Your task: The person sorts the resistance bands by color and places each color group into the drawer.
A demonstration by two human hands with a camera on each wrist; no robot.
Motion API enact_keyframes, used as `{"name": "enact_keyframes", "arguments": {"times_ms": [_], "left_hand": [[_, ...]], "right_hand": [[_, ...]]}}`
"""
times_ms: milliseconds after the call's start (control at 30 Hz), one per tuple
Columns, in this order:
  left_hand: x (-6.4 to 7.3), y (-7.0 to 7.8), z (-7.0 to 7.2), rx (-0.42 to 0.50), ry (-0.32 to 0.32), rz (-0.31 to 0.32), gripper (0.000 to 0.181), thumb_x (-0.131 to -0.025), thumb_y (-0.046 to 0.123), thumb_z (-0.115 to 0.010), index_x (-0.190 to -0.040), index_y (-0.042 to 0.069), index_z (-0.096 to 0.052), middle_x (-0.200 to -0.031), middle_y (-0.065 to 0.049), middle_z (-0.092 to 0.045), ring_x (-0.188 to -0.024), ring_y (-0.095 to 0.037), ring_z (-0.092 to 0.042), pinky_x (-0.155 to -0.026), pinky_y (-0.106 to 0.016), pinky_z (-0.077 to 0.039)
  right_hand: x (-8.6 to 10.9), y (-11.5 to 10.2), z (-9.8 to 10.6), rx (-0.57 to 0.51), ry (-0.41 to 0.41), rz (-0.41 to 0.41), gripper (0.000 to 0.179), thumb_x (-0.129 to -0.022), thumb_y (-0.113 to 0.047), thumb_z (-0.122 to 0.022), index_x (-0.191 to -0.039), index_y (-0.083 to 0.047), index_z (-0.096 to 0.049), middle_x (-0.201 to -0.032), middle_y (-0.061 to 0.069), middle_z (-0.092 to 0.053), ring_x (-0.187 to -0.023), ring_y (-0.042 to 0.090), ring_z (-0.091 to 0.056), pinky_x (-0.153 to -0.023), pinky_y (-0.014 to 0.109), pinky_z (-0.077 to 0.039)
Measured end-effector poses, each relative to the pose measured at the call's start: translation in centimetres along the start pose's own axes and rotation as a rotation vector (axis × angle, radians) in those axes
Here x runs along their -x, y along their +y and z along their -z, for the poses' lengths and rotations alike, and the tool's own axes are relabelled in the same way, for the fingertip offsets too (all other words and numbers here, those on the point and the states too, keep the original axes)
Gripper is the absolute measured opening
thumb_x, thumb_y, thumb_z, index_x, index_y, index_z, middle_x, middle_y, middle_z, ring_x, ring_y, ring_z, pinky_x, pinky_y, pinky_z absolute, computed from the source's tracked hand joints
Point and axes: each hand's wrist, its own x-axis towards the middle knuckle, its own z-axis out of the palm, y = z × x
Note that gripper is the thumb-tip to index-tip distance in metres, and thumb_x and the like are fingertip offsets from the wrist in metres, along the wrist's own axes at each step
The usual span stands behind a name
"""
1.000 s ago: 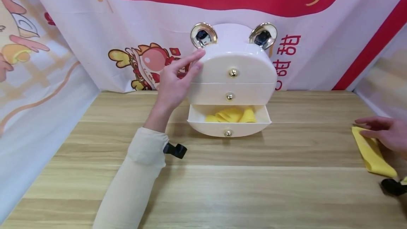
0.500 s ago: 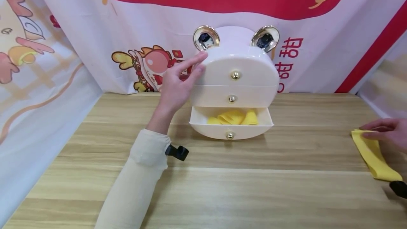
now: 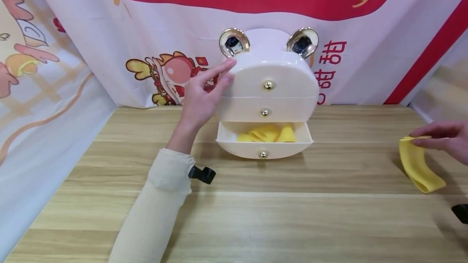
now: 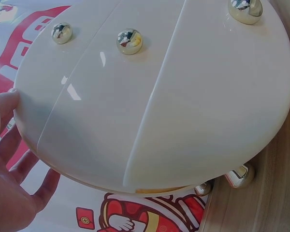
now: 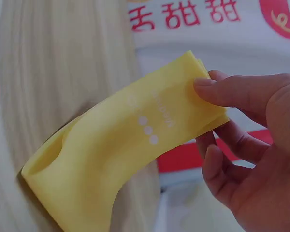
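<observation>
A white storage box (image 3: 268, 68) with gold-rimmed eyes and round gold knobs stands at the table's back. Its lowest drawer (image 3: 239, 147) is pulled out, with folded yellow bands (image 3: 268, 133) lying inside. My left hand (image 3: 201, 94) touches the box's upper left side, thumb and fingers spread along the curved edge (image 4: 19, 121). Far to the right, my right hand (image 3: 447, 137) pinches one end of a yellow resistance band (image 3: 414, 161) between thumb and fingers. Pale printing and dots show on this looped band (image 5: 116, 125) in the right wrist view; its other end droops toward the table.
The wooden table (image 3: 256, 222) runs up to a printed cloth backdrop (image 3: 175, 23) close behind the box. Cloth walls (image 3: 47, 141) rise at both sides. A black wrist mount (image 3: 202, 174) sticks out from the left sleeve (image 3: 153, 210).
My right hand has raised the pinched end of the resistance band, which lay flatter on the table before and now bends upward. The left hand keeps its place on the box; the drawer is unchanged.
</observation>
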Motion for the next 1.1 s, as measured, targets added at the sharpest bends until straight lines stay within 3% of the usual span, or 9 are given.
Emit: {"name": "enact_keyframes", "arguments": {"times_ms": [200,300,400,500,867,1100], "left_hand": [[0.1,-0.1,0.0,-0.005,-0.002,0.004,0.033,-0.105,0.037,-0.068,-0.137,0.031,-0.073,-0.149,0.02,-0.063,-0.14,0.001,-0.058,-0.092,-0.021,-0.058],[0.2,-0.1,0.0,-0.006,-0.001,0.008,0.033,-0.105,0.037,-0.068,-0.137,0.032,-0.073,-0.149,0.02,-0.063,-0.14,0.001,-0.058,-0.095,-0.023,-0.058],[0.2,0.0,0.1,-0.009,-0.001,0.01,0.033,-0.105,0.037,-0.068,-0.137,0.032,-0.073,-0.149,0.02,-0.063,-0.14,0.001,-0.057,-0.098,-0.024,-0.058],[0.2,0.0,0.1,-0.01,0.002,0.013,0.033,-0.104,0.038,-0.069,-0.137,0.033,-0.073,-0.149,0.02,-0.064,-0.14,0.002,-0.057,-0.097,-0.024,-0.058],[0.1,0.1,0.1,-0.01,-0.001,0.01,0.033,-0.104,0.038,-0.068,-0.137,0.033,-0.072,-0.149,0.021,-0.063,-0.14,0.001,-0.058,-0.099,-0.027,-0.059],[0.1,0.2,0.0,0.003,0.004,0.013,0.033,-0.105,0.036,-0.069,-0.137,0.031,-0.073,-0.149,0.019,-0.064,-0.139,-0.001,-0.059,-0.093,-0.022,-0.057]], "right_hand": [[0.3,-2.7,-0.2,-0.024,0.018,0.041,0.028,-0.093,-0.001,-0.079,-0.092,-0.028,-0.085,-0.076,-0.03,-0.071,-0.063,-0.002,-0.059,-0.056,0.015,-0.044],[0.4,-4.2,-0.5,0.031,0.009,0.034,0.026,-0.094,-0.006,-0.08,-0.095,-0.032,-0.083,-0.079,-0.033,-0.07,-0.066,-0.002,-0.06,-0.059,0.014,-0.047],[0.4,-5.8,-0.7,0.106,-0.002,0.011,0.016,-0.095,-0.015,-0.081,-0.1,-0.03,-0.082,-0.082,-0.035,-0.068,-0.071,-0.003,-0.061,-0.063,0.012,-0.05],[0.6,-7.6,-1.1,0.132,-0.007,0.013,0.011,-0.096,-0.021,-0.08,-0.108,-0.02,-0.08,-0.084,-0.033,-0.067,-0.073,-0.001,-0.063,-0.064,0.012,-0.052],[1.6,-13.3,-3.2,0.042,0.036,-0.001,0.037,-0.099,-0.034,-0.076,-0.131,-0.017,-0.072,-0.097,-0.029,-0.07,-0.08,0.006,-0.066,-0.069,0.012,-0.056],[1.8,-16.5,-4.4,-0.075,0.053,0.001,0.043,-0.098,-0.036,-0.076,-0.136,-0.016,-0.071,-0.11,-0.015,-0.073,-0.089,0.013,-0.067,-0.073,0.012,-0.055]]}}
